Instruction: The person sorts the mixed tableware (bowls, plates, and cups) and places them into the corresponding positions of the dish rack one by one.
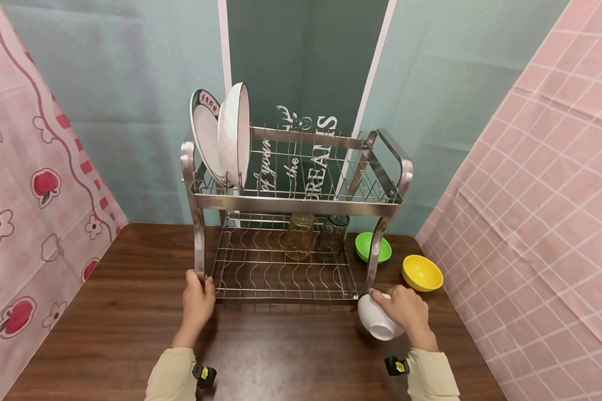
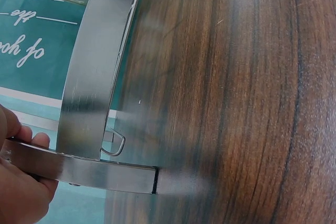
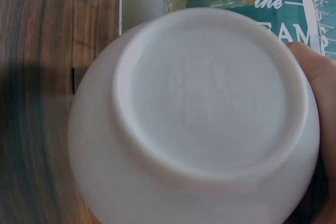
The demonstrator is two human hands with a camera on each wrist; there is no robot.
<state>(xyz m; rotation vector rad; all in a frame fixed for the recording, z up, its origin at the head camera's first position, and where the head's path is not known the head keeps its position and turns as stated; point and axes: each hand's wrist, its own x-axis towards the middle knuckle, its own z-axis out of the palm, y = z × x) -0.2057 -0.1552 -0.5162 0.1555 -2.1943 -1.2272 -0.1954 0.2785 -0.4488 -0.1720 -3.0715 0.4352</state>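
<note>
My left hand (image 1: 198,298) grips the left front leg of a two-tier metal dish rack (image 1: 296,204). In the left wrist view its fingers (image 2: 41,141) curl round the flat metal leg (image 2: 105,174). My right hand (image 1: 406,309) holds a small white bowl (image 1: 378,318) beside the rack's right front leg. The bowl is tilted, its base facing back toward me. Its round foot ring fills much of the right wrist view, and the bowl's inside is hidden there.
A plate (image 1: 205,131) and a large white bowl (image 1: 234,133) stand on edge on the upper tier, at left. Two glasses, one yellowish (image 1: 299,236) and one dark (image 1: 334,234), are on the lower tier. Green (image 1: 366,245) and yellow (image 1: 422,273) bowls sit right of the rack.
</note>
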